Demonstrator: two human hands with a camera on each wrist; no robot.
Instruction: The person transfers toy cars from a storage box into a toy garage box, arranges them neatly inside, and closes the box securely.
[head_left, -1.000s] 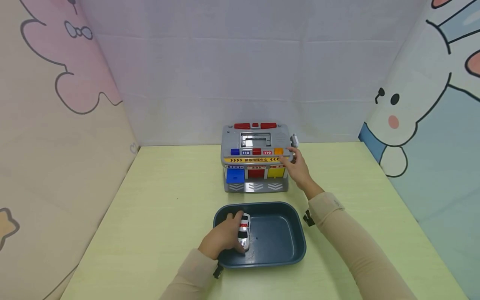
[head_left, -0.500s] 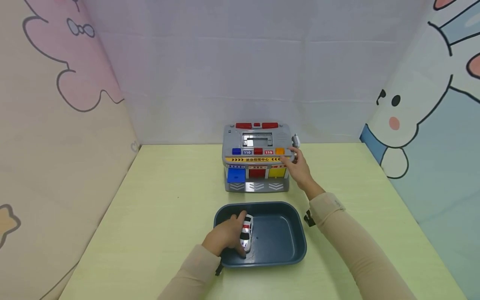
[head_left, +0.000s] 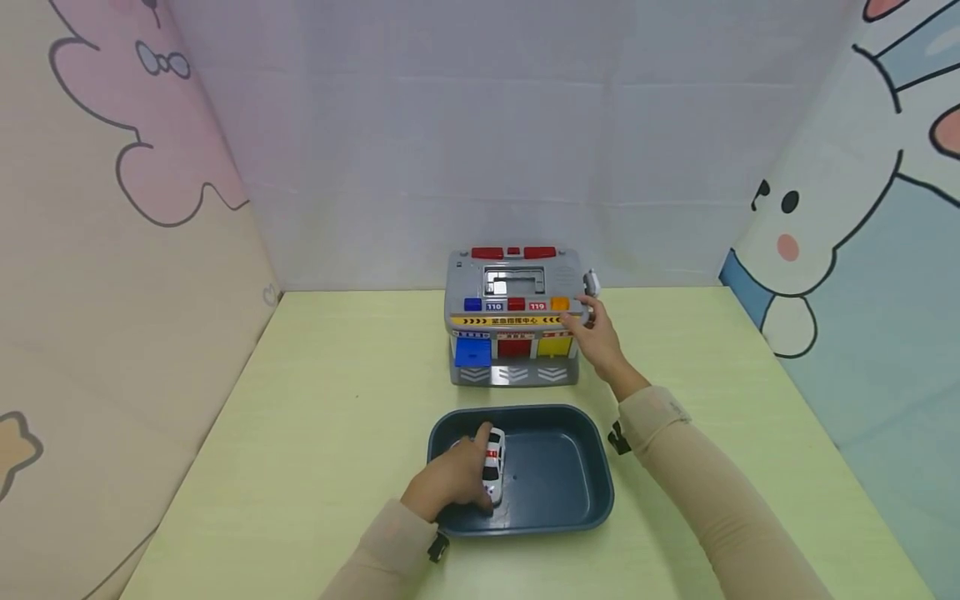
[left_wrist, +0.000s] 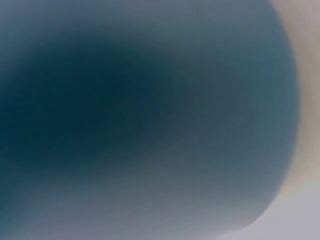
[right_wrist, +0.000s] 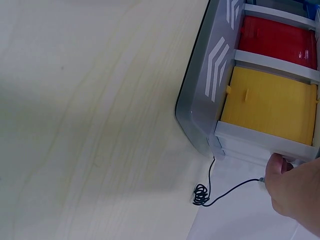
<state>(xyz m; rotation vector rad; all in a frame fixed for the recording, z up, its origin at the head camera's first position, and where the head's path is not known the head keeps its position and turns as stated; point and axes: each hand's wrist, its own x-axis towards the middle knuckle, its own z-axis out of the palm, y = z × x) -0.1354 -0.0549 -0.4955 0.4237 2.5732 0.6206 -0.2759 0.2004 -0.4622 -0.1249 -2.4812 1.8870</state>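
In the head view, a white toy car [head_left: 492,467] with a red stripe and dark windows lies along the left part of a dark blue tray [head_left: 558,527]. My left hand [head_left: 452,477] grips it lengthwise, a finger at its far end and the thumb at its near end, partly covering its left side. Behind the tray stands a grey toy emergency station [head_left: 513,319] with blue, red and yellow doors. My right hand [head_left: 597,340] holds its right front corner, thumb toward the front. In the right wrist view, the fingers touch the station's side beside the yellow door [right_wrist: 270,105].
A grey-white piece [head_left: 592,282] sticks out from the station's right side. A coiled black cord [right_wrist: 201,195] hangs by that side in the right wrist view. The left wrist view is blurred, filled by the tray's wall [left_wrist: 240,110]. A pale curtain [head_left: 420,150] closes off the back.
My left hand has shifted slightly and its fingers lie closer over the car, which has moved a little to the right. My right hand stays on the station's corner.
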